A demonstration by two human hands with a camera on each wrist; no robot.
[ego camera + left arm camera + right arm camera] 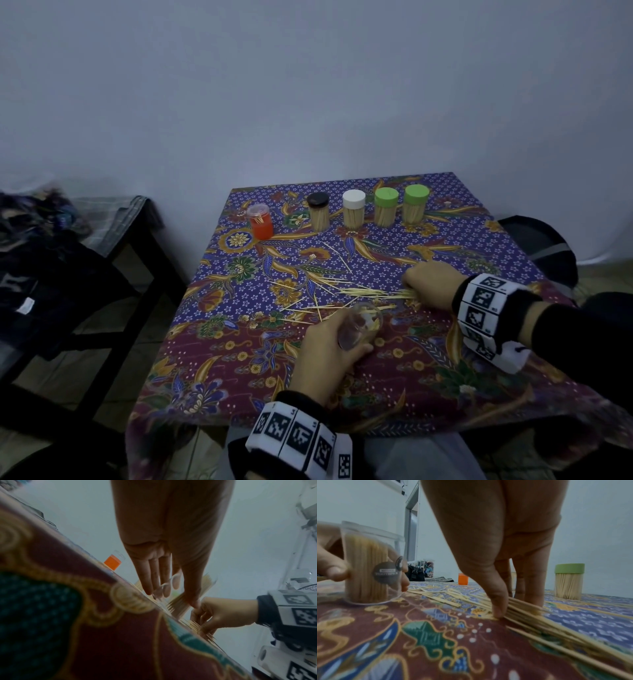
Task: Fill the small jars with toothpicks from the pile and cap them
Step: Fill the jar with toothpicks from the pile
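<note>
Head view: left hand (pixel 330 346) grips a tilted clear jar (pixel 359 325) on the counter (pixel 239 363), while right hand (pixel 433 282) pinches a toothpick bundle (pixel 376 292).

Dim bluish light, soft blur, wide-angle edge distortion
</note>
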